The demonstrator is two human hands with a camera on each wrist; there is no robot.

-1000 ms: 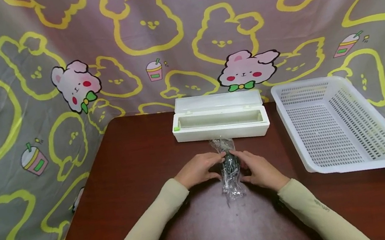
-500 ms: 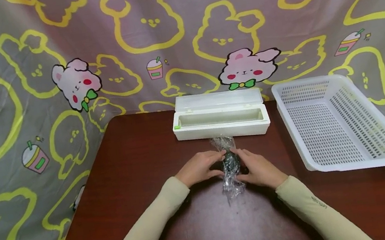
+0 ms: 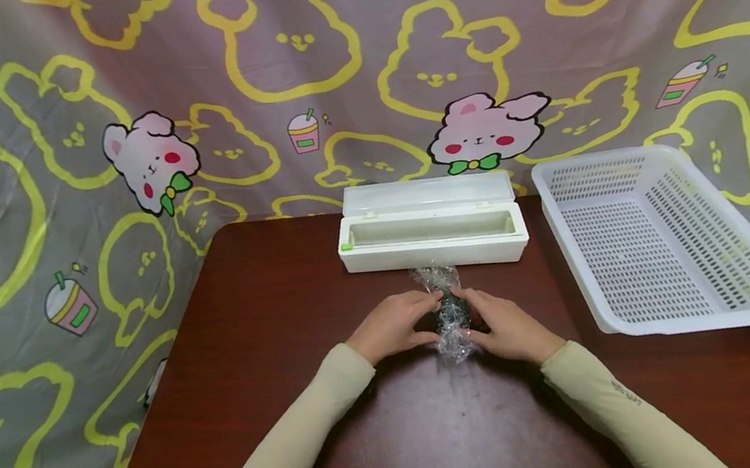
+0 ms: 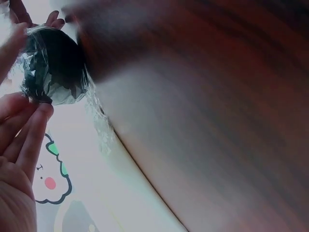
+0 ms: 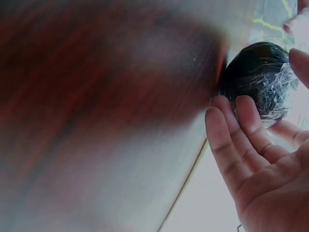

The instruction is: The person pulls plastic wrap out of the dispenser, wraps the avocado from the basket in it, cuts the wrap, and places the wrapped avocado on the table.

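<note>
A dark, rounded thing wrapped in cling film rests on the table between my two hands. In the left wrist view the wrapped thing looks smooth and nearly black, with crumpled film at one side. My left hand holds its left side, thumb toward me and fingers toward the far end. From the right, my right hand grips it, the thumb on the bunched film at the near end. The right wrist view shows bent fingers against the wrapped thing. Loose film sticks out beyond the fingers.
Behind the hands stands a long white box with its clear lid raised and a small green piece at its left end. A white perforated basket sits at the right. Patterned cloth hangs behind the brown table.
The loose film tail at the near end has been gathered up shorter against the wrapped thing. My right thumb has moved slightly in over it. Box and basket stay put.
</note>
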